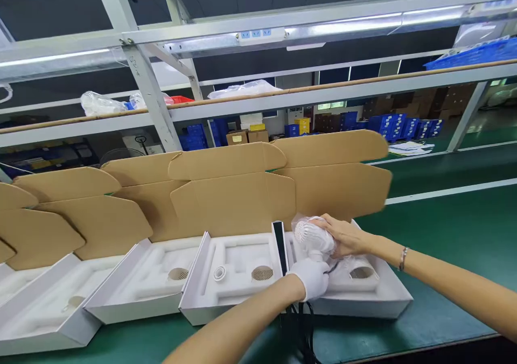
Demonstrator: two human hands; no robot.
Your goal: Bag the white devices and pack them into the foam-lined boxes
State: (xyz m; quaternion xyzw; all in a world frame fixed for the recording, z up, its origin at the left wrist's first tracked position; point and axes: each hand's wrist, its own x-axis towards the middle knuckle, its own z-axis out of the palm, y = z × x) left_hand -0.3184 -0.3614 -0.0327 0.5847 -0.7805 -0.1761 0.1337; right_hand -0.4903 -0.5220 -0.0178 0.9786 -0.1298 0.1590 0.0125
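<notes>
A white hair dryer (310, 236) with a perforated round end, partly wrapped in clear plastic, is held over the rightmost open box (359, 306). My right hand (343, 237), bare with a bracelet at the wrist, is closed around its body from the right. My left hand (312, 279), in a white glove, grips lower down by the handle; its fingertips are partly hidden. Black cable (301, 334) hangs below my left hand over the table's front edge. A white moulded insert (343, 282) with an oval opening lies in the box beneath my hands.
Several open white boxes with brown lids stand in a row to the left. The neighbouring box (242, 294) holds a white ring (219, 273) in its insert. A narrow black panel (279, 245) stands between the two boxes. Behind runs a metal shelf frame (250, 105) over the green table (452, 245).
</notes>
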